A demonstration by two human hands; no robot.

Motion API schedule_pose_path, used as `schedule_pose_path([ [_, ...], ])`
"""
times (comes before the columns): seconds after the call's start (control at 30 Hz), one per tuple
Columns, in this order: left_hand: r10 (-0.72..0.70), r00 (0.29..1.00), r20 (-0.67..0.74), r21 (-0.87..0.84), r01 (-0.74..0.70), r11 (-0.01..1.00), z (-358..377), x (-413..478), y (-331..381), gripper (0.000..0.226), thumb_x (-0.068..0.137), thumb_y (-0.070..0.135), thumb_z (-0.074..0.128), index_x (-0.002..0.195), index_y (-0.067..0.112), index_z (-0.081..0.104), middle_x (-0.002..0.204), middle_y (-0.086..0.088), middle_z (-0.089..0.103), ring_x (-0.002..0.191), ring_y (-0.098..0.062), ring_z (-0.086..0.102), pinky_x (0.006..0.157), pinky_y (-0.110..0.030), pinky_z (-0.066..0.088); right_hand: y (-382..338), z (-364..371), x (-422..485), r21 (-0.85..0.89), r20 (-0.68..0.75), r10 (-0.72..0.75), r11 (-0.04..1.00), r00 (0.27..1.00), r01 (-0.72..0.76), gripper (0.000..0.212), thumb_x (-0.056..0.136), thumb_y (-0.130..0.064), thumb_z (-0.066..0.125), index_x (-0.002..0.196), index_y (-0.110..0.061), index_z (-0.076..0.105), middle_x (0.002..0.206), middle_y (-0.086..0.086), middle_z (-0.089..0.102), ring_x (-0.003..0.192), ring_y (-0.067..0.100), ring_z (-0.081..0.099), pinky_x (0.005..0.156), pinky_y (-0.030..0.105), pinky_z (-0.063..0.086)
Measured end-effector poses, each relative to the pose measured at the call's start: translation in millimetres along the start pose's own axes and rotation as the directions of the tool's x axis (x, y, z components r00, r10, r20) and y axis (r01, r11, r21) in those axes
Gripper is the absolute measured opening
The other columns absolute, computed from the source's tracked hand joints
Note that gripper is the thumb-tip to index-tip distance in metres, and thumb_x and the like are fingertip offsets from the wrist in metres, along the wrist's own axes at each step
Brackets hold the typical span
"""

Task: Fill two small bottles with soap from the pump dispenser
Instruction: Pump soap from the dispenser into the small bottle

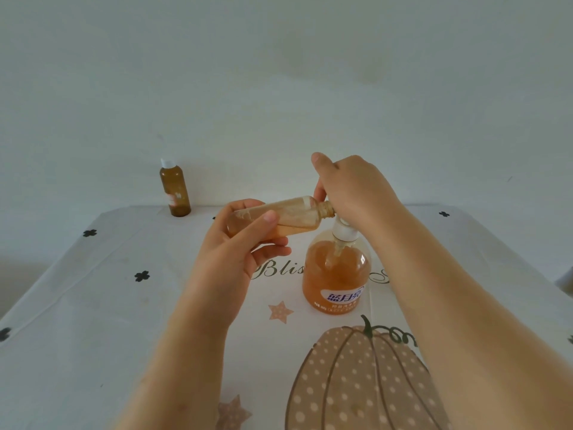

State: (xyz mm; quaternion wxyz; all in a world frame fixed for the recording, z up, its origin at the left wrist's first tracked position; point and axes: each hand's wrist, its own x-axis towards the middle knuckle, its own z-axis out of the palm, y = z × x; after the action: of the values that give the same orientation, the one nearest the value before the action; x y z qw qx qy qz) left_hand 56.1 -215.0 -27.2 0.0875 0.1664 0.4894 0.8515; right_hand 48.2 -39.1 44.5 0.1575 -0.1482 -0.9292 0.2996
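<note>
Pumpkin print (356, 383) on the tablecloth (93, 305) fills the foreground. Beyond it, the left hand (235, 243) wraps its fingers round an uncapped small bottle (288, 217) held nearly level, neck at the head of the pump dispenser (336, 274). The right hand (350, 187) curls its fingers over that head, and a capped bottle (175, 190) stands upright far left.

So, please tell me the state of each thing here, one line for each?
held small bottle: uncapped, tilted almost level, partly filled, mouth at the pump head.
far small bottle: capped, upright, looks full.
pump dispenser: upright, mostly full of orange soap.
left hand: grips the held small bottle.
right hand: curled over the pump head.
</note>
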Motion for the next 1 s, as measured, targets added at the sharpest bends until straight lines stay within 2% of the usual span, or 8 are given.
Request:
schedule_pose_path([
  [0.07,-0.004,1.0,-0.005,0.002,0.004,1.0,-1.8,1.0,-0.1,0.034,0.077,0.02,0.071,0.107,0.008,0.06,0.087,-0.007,0.07,0.075,-0.022,0.068,0.068,-0.03,0.057,1.8,3.8,-0.5,0.014,0.0,0.012,1.0,1.0,-0.012,0.06,0.107,-0.043,0.032,0.075,-0.014,0.072,0.028,-0.012,0.041,0.047,0.012,0.046,0.053,0.029,0.034],
  [0.1,-0.004,1.0,-0.004,0.003,0.004,1.0,-2.3,1.6,0.1,0.034,0.076,0.02,0.071,0.107,0.008,0.06,0.086,-0.007,0.07,0.074,-0.021,0.068,0.068,-0.03,0.057,2.3,5.0,-0.6,0.021,-0.001,0.014,1.0,1.0,-0.014,0.059,0.107,-0.042,0.033,0.071,-0.015,0.071,0.024,-0.012,0.037,0.045,0.012,0.043,0.052,0.029,0.032],
  [0.27,-0.017,1.0,0.001,-0.008,0.017,1.0,-1.9,1.7,-1.2,0.032,0.077,0.019,0.07,0.104,0.008,0.06,0.086,-0.007,0.07,0.074,-0.021,0.068,0.067,-0.03,0.057,3.2,6.7,-0.2,0.054,-0.001,0.03,0.998,1.0,-0.03,0.058,0.106,-0.042,0.035,0.069,-0.016,0.071,0.024,-0.012,0.035,0.044,0.013,0.044,0.052,0.029,0.032],
  [0.37,-0.028,1.0,0.002,-0.019,0.029,0.999,-2.1,1.6,-1.2,0.031,0.077,0.019,0.07,0.104,0.009,0.06,0.085,-0.007,0.07,0.074,-0.021,0.068,0.067,-0.03,0.057,3.2,6.7,-0.8,0.074,-0.005,0.034,0.997,0.999,-0.034,0.057,0.106,-0.042,0.036,0.069,-0.015,0.071,0.035,-0.009,0.046,0.047,0.014,0.048,0.053,0.029,0.035],
  [0.47,-0.044,0.999,-0.004,-0.038,0.044,0.998,-1.9,1.4,-1.6,0.033,0.077,0.019,0.071,0.105,0.008,0.06,0.086,-0.008,0.07,0.075,-0.022,0.069,0.067,-0.03,0.057,1.9,6.3,0.4,0.073,0.007,0.052,0.996,0.999,-0.052,0.055,0.106,-0.043,0.036,0.079,-0.012,0.073,0.054,-0.005,0.056,0.052,0.015,0.053,0.054,0.029,0.037],
  [0.7,-0.06,0.998,0.033,-0.034,0.061,0.998,-3.6,-0.2,1.2,0.034,0.077,0.016,0.072,0.105,0.005,0.058,0.09,-0.01,0.072,0.078,-0.024,0.071,0.069,-0.03,0.058,-7.0,-5.0,0.8,0.011,0.04,0.052,0.999,0.998,-0.052,0.056,0.104,-0.048,0.035,0.092,-0.009,0.074,0.066,0.001,0.065,0.065,0.021,0.062,0.065,0.032,0.046],
  [0.83,-0.071,0.996,0.059,0.054,0.067,0.996,-5.6,-0.8,3.2,0.033,0.074,0.014,0.074,0.103,0.009,0.058,0.092,-0.012,0.073,0.08,-0.024,0.071,0.066,-0.029,0.058,-9.9,-7.8,1.3,-0.071,0.036,0.028,0.997,0.999,-0.026,0.059,0.105,-0.05,0.032,0.094,-0.008,0.072,0.069,0.004,0.065,0.067,0.023,0.063,0.067,0.033,0.048],
  [1.0,-0.065,0.996,0.065,0.22,0.05,0.974,-7.1,-2.6,5.9,0.036,0.068,0.015,0.078,0.103,0.018,0.072,0.097,-0.005,0.074,0.083,-0.022,0.07,0.068,-0.028,0.057,-11.1,-7.0,1.8,-0.132,0.067,0.02,0.991,0.998,-0.011,0.059,0.105,-0.05,0.03,0.094,-0.009,0.072,0.076,0.006,0.067,0.07,0.022,0.063,0.068,0.033,0.046],
])
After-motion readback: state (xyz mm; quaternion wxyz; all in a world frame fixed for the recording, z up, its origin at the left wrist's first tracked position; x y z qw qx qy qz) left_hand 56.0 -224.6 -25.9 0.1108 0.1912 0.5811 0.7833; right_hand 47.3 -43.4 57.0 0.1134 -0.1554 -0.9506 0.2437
